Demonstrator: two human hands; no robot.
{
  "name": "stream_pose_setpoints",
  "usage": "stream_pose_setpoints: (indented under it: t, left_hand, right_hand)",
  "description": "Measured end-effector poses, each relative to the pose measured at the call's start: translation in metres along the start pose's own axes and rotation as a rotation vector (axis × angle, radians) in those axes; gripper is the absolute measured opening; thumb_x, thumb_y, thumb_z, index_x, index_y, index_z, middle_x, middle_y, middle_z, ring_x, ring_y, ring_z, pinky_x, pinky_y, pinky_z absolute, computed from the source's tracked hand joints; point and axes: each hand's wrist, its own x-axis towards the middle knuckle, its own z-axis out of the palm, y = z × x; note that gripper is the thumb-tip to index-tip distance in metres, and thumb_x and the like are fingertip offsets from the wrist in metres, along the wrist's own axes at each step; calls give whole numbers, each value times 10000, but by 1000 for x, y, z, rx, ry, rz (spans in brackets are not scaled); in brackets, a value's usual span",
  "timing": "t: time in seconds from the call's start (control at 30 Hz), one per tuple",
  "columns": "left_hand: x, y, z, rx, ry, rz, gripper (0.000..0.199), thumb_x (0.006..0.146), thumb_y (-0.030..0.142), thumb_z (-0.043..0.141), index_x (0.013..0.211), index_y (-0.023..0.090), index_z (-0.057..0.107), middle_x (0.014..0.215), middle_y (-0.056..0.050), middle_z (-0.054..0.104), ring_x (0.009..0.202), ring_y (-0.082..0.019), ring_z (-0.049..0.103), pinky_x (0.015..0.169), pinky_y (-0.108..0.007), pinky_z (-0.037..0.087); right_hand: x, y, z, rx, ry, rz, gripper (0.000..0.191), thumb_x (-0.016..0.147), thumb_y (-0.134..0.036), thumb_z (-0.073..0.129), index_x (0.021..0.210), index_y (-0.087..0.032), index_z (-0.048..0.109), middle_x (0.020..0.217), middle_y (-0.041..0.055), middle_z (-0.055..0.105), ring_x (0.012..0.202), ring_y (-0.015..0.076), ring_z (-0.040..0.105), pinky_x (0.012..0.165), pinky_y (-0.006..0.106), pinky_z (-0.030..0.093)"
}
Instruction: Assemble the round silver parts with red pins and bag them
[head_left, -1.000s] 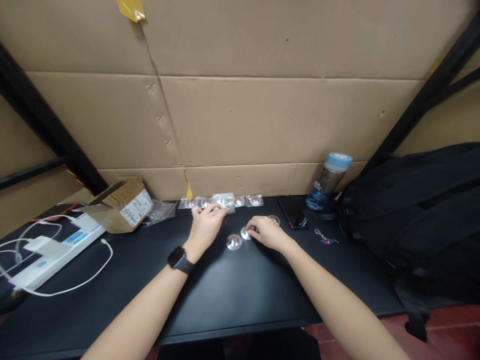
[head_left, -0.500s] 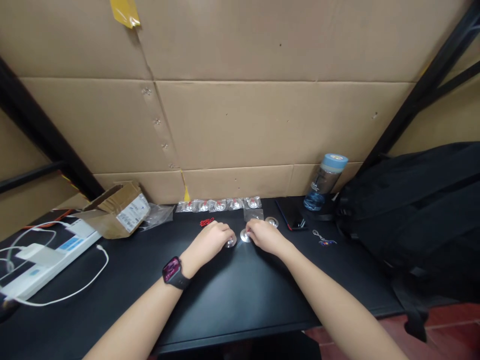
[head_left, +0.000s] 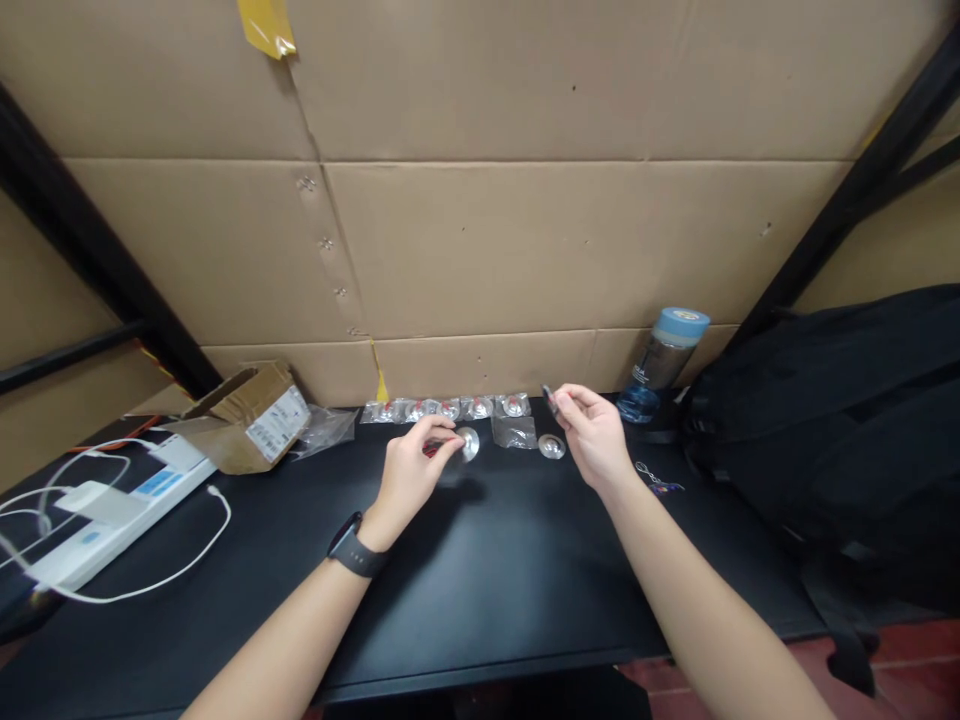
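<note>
Pinched between the thumb and fingers of my left hand (head_left: 421, 462) is a shiny metal disc (head_left: 469, 444), raised above the black table. My right hand (head_left: 594, 432) is lifted to the right and grips another disc (head_left: 551, 400), seen nearly edge-on. A third metal disc (head_left: 551, 446) lies flat on the table between my hands, nearer the right one. Behind it to the left is an empty-looking clear plastic packet (head_left: 514, 432). Several wrapped discs (head_left: 448, 409) stand in a row along the cardboard wall.
On the left are an open cardboard box (head_left: 255, 420), a plastic bag (head_left: 324, 430) and a white power strip (head_left: 124, 520) with cables. To the right are a bottle (head_left: 660, 365), a keychain (head_left: 664, 487) and a black backpack (head_left: 840, 430).
Both hands have risen from the table, each with a disc. My right hand has moved right and my hands are farther apart. The view has shifted slightly.
</note>
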Motion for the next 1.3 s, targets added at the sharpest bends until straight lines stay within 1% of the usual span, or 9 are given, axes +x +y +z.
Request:
stream_pose_setpoints:
  t: [0.2, 0.4, 0.57, 0.73, 0.83, 0.93, 1.07, 1.17, 1.3]
  left_hand:
    - [0, -10, 9, -316, 54, -185, 251, 829, 344, 751, 982, 201, 614, 845, -49, 765, 794, -202, 762, 760, -297, 589]
    - [-5, -15, 28, -459, 80, -291, 310, 777, 349, 792, 952, 180, 601, 829, -51, 745, 764, -189, 758, 721, -273, 603]
    - [-10, -16, 36, -462, 34, -276, 233, 810, 342, 747, 907, 177, 613, 860, -39, 722, 766, -166, 740, 730, -258, 597]
    - [-12, -13, 37, -412, -68, -211, 150, 876, 311, 680, 928, 178, 634, 905, -42, 723, 787, -163, 737, 753, -260, 588]
    - [-14, -8, 38, -357, -151, -138, 124, 900, 289, 651, 959, 182, 675, 987, -60, 738, 891, -185, 739, 851, -298, 590]
    - [-16, -5, 38, -308, -199, -66, 158, 927, 251, 603, 1014, 186, 718, 1099, -79, 734, 1017, -200, 716, 955, -336, 568]
    - [-16, -3, 35, -183, -260, -13, 263, 953, 180, 524, 1104, 227, 734, 1172, -52, 736, 1101, -191, 685, 1017, -347, 524]
    - [-15, -5, 31, -27, -228, 1, 287, 927, 144, 531, 1108, 252, 726, 1143, -18, 746, 1070, -187, 684, 1004, -350, 512]
    - [-12, -8, 25, 62, -137, 35, 256, 903, 129, 536, 1060, 242, 703, 1108, -22, 724, 1038, -193, 668, 941, -335, 514]
  right_hand:
    - [-19, 28, 18, -88, -192, 182, 313, 817, -482, 757, 843, -190, 647, 803, 29, 682, 706, 151, 597, 614, 256, 439]
    - [-39, 49, 38, -124, -290, 209, 273, 862, -466, 709, 876, -197, 658, 874, 48, 702, 826, 188, 670, 659, 269, 509]
    - [-51, 57, 48, -61, -327, 296, 279, 811, -454, 763, 858, -197, 666, 1184, 72, 645, 892, 189, 695, 682, 292, 592]
    - [-47, 50, 41, 148, -359, 473, 338, 762, -400, 834, 1005, -225, 678, 1016, 27, 676, 810, 160, 711, 705, 304, 625]
    - [-41, 49, 33, 211, -344, 559, 492, 766, -363, 844, 1213, -261, 665, 1042, 31, 683, 807, 148, 723, 759, 308, 631]
    - [-37, 51, 26, 201, -359, 614, 468, 796, -381, 820, 1210, -203, 693, 1062, 67, 700, 820, 157, 739, 838, 317, 621]
    - [-32, 56, 19, 41, -431, 477, 550, 739, -363, 859, 1236, -212, 676, 1076, 57, 689, 802, 170, 731, 827, 366, 620]
    - [-25, 60, 13, -326, -439, 181, 467, 763, -334, 822, 1194, -215, 687, 1095, 65, 686, 838, 190, 701, 808, 371, 594]
    - [-17, 72, 7, -769, -380, -144, 395, 893, -298, 680, 1278, -252, 599, 1222, 92, 660, 1078, 245, 646, 976, 435, 494]
